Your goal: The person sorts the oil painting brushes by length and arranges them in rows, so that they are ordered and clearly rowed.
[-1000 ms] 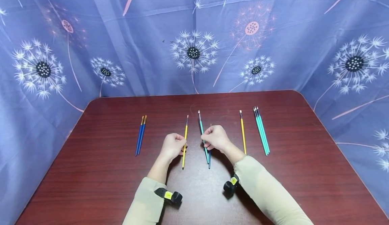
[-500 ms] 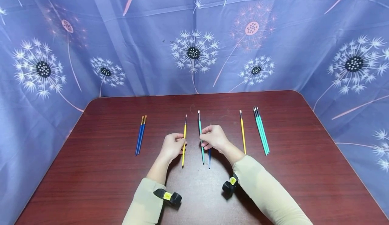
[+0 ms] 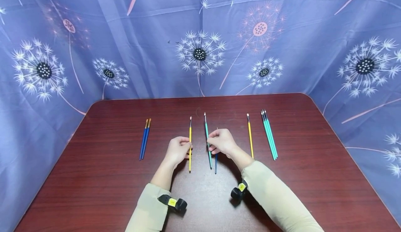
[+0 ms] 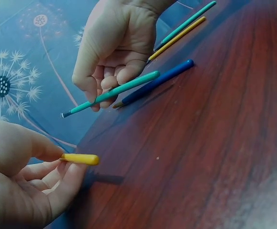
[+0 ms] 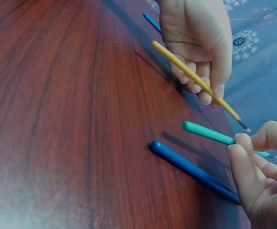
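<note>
My left hand (image 3: 178,151) pinches a yellow paintbrush (image 3: 190,132) between thumb and fingers, its bristles pointing to the far side. In the left wrist view the handle end of this yellow paintbrush (image 4: 83,159) shows above its shadow on the table. A teal paintbrush (image 3: 206,131) is pinched by my right hand (image 3: 223,142), nearly parallel to the yellow one and apart from it. In the right wrist view the teal paintbrush (image 5: 207,132) is lifted off the tabletop. Under and beside my right hand a blue paintbrush (image 3: 216,165) lies on the table, its middle hidden.
Two blue paintbrushes (image 3: 145,139) lie together at the left. To the right are a single yellow paintbrush (image 3: 250,136) and a bundle of teal paintbrushes (image 3: 270,136). A dandelion-patterned curtain (image 3: 150,51) surrounds the far edge of the dark red wooden table (image 3: 94,176).
The yellow paintbrush in my left hand has turned to stand straighter, its tip shifting left. The teal paintbrush's handle end has swung left, away from the blue one. Both hands stay nearly in place.
</note>
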`<action>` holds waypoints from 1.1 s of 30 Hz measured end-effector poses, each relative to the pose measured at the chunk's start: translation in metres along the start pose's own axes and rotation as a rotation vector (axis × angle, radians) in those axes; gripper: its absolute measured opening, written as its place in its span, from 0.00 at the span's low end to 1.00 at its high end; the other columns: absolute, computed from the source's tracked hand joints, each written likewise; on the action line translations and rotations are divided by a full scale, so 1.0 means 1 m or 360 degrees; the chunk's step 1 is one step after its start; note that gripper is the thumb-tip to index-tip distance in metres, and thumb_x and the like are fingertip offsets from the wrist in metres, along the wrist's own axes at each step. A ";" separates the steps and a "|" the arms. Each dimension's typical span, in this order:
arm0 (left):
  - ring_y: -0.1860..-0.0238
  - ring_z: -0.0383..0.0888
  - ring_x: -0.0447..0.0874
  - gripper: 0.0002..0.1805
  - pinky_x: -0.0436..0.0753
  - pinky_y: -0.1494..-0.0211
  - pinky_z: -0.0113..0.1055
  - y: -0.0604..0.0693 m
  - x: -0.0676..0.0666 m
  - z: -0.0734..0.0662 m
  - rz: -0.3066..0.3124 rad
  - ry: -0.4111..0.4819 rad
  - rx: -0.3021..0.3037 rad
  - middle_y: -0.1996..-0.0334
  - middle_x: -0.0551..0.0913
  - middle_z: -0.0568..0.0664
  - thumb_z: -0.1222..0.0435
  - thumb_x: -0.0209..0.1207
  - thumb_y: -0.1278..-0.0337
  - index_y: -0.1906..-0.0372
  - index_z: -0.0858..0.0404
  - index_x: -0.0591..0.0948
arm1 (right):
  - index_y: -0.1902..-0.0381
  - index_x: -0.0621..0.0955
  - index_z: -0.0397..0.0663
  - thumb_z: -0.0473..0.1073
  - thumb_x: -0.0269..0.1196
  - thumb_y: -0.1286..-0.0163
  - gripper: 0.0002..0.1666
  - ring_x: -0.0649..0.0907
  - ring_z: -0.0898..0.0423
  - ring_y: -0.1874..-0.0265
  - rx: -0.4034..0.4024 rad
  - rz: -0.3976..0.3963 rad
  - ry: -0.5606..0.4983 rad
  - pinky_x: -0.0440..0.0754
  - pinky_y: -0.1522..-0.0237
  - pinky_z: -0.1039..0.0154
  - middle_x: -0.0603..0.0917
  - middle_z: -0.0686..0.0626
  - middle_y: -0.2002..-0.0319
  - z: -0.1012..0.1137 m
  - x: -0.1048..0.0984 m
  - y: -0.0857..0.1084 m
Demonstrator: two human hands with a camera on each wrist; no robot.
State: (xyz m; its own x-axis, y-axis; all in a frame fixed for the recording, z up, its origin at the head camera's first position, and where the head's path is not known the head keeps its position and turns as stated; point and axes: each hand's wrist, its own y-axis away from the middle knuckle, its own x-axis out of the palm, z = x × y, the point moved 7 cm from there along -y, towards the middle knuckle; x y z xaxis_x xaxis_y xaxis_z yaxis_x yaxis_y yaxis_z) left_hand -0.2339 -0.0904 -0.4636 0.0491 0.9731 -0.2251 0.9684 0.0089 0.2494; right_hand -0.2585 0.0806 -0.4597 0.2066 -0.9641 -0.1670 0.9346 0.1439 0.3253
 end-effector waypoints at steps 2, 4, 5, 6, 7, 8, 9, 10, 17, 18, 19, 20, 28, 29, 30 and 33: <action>0.75 0.41 0.79 0.15 0.83 0.73 0.33 0.000 0.002 -0.001 0.0007 0.0005 0.0000 0.65 0.84 0.63 0.72 0.52 0.40 0.50 0.75 0.75 | 0.59 0.77 0.29 0.30 0.56 0.42 0.13 0.79 0.60 0.88 0.0006 -0.0005 0.0009 0.82 0.81 0.64 0.83 0.45 0.77 -0.001 -0.002 0.001; 0.75 0.41 0.79 0.15 0.83 0.73 0.33 0.000 0.004 -0.001 0.0011 0.0011 0.0005 0.65 0.84 0.63 0.72 0.52 0.40 0.50 0.75 0.75 | 0.59 0.77 0.29 0.30 0.56 0.42 0.13 0.79 0.60 0.87 0.0007 -0.0007 0.0015 0.82 0.81 0.64 0.83 0.45 0.76 0.000 -0.004 0.002; 0.75 0.41 0.79 0.15 0.83 0.73 0.33 -0.001 0.005 -0.001 0.0013 0.0013 0.0009 0.66 0.83 0.63 0.72 0.52 0.40 0.50 0.75 0.74 | 0.59 0.77 0.29 0.30 0.56 0.42 0.13 0.79 0.60 0.87 0.0005 -0.0010 0.0019 0.83 0.80 0.64 0.83 0.45 0.77 0.000 -0.006 0.003; 0.76 0.41 0.79 0.15 0.83 0.73 0.33 -0.001 0.006 -0.001 0.0018 0.0019 0.0014 0.66 0.83 0.63 0.72 0.51 0.40 0.50 0.75 0.74 | 0.59 0.77 0.29 0.30 0.56 0.42 0.13 0.79 0.60 0.87 0.0006 -0.0010 0.0017 0.83 0.80 0.64 0.82 0.46 0.77 0.000 -0.007 0.003; 0.76 0.41 0.79 0.14 0.83 0.73 0.33 -0.001 0.007 -0.001 0.0018 0.0026 0.0014 0.66 0.83 0.63 0.72 0.51 0.40 0.51 0.75 0.74 | 0.59 0.77 0.29 0.30 0.56 0.43 0.13 0.79 0.60 0.87 0.0006 -0.0011 0.0016 0.83 0.81 0.63 0.82 0.46 0.77 0.000 -0.008 0.004; 0.76 0.41 0.78 0.14 0.83 0.73 0.33 -0.001 0.009 -0.001 0.0021 0.0030 0.0017 0.66 0.83 0.63 0.72 0.51 0.40 0.51 0.76 0.74 | 0.59 0.77 0.29 0.30 0.57 0.42 0.13 0.79 0.60 0.87 0.0004 -0.0010 0.0018 0.83 0.81 0.64 0.82 0.47 0.78 0.000 -0.009 0.005; 0.76 0.40 0.78 0.14 0.83 0.73 0.33 -0.001 0.010 -0.002 0.0023 0.0037 0.0017 0.67 0.83 0.62 0.73 0.51 0.41 0.51 0.76 0.74 | 0.59 0.77 0.29 0.30 0.56 0.42 0.13 0.79 0.60 0.87 0.0003 -0.0011 0.0021 0.82 0.81 0.64 0.82 0.47 0.78 0.000 -0.011 0.006; 0.76 0.40 0.78 0.14 0.84 0.73 0.33 -0.001 0.012 -0.002 0.0026 0.0041 0.0016 0.67 0.83 0.62 0.73 0.51 0.41 0.51 0.76 0.74 | 0.58 0.77 0.29 0.30 0.57 0.42 0.13 0.79 0.60 0.87 0.0006 -0.0012 0.0020 0.82 0.81 0.64 0.81 0.48 0.79 0.000 -0.012 0.006; 0.76 0.40 0.78 0.15 0.84 0.72 0.34 0.000 0.024 -0.004 0.0060 0.0032 0.0010 0.66 0.83 0.61 0.73 0.51 0.43 0.51 0.75 0.74 | 0.57 0.76 0.29 0.31 0.57 0.42 0.14 0.79 0.60 0.86 -0.0010 -0.0013 0.0040 0.81 0.82 0.65 0.80 0.50 0.80 -0.006 -0.023 0.011; 0.76 0.40 0.78 0.15 0.84 0.73 0.34 0.000 0.026 -0.004 0.0065 0.0026 0.0020 0.66 0.83 0.61 0.73 0.51 0.43 0.51 0.75 0.74 | 0.57 0.76 0.29 0.31 0.57 0.42 0.14 0.79 0.60 0.86 -0.0016 -0.0017 0.0049 0.81 0.82 0.65 0.81 0.49 0.79 -0.006 -0.025 0.012; 0.76 0.40 0.78 0.15 0.84 0.73 0.34 0.000 0.028 -0.005 0.0069 0.0021 0.0026 0.66 0.83 0.61 0.73 0.51 0.44 0.51 0.75 0.74 | 0.58 0.77 0.28 0.31 0.57 0.42 0.14 0.79 0.60 0.86 -0.0022 -0.0022 0.0060 0.81 0.83 0.65 0.81 0.49 0.79 -0.007 -0.026 0.012; 0.76 0.40 0.77 0.15 0.84 0.73 0.34 0.000 0.030 -0.006 0.0072 0.0017 0.0029 0.66 0.83 0.61 0.72 0.51 0.44 0.52 0.75 0.74 | 0.58 0.77 0.29 0.31 0.57 0.42 0.14 0.79 0.60 0.86 -0.0028 -0.0028 0.0074 0.81 0.82 0.65 0.81 0.49 0.79 -0.007 -0.028 0.013; 0.77 0.40 0.76 0.15 0.84 0.74 0.35 0.001 0.046 -0.010 0.0099 0.0050 0.0030 0.66 0.81 0.61 0.73 0.51 0.45 0.52 0.74 0.74 | 0.58 0.77 0.29 0.33 0.57 0.41 0.14 0.80 0.59 0.84 -0.0053 -0.0050 0.0155 0.82 0.82 0.63 0.82 0.48 0.77 -0.010 -0.042 0.019; 0.77 0.40 0.76 0.15 0.84 0.73 0.35 0.001 0.047 -0.010 0.0103 0.0058 0.0034 0.66 0.81 0.61 0.73 0.51 0.45 0.52 0.74 0.73 | 0.58 0.77 0.29 0.33 0.58 0.41 0.14 0.80 0.59 0.84 -0.0059 -0.0051 0.0165 0.82 0.82 0.63 0.82 0.48 0.77 -0.010 -0.043 0.019; 0.77 0.40 0.76 0.15 0.84 0.73 0.35 0.001 0.049 -0.011 0.0107 0.0068 0.0034 0.66 0.81 0.62 0.73 0.52 0.45 0.52 0.75 0.73 | 0.58 0.77 0.29 0.33 0.58 0.41 0.14 0.80 0.59 0.84 -0.0067 -0.0052 0.0179 0.82 0.82 0.63 0.82 0.48 0.77 -0.010 -0.045 0.020; 0.77 0.40 0.76 0.14 0.84 0.73 0.35 0.000 0.055 -0.012 0.0118 0.0099 0.0037 0.65 0.81 0.63 0.73 0.53 0.44 0.52 0.75 0.73 | 0.57 0.77 0.29 0.33 0.58 0.41 0.15 0.81 0.59 0.83 -0.0081 -0.0060 0.0207 0.81 0.83 0.63 0.83 0.47 0.77 -0.010 -0.049 0.022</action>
State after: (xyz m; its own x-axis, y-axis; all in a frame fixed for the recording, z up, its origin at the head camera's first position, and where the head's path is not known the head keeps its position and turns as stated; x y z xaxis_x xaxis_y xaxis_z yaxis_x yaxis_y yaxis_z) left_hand -0.2338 -0.0345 -0.4643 0.1065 0.9833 -0.1479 0.9681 -0.0687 0.2408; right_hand -0.2449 0.1336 -0.4534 0.2036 -0.9324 -0.2985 0.9552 0.1224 0.2693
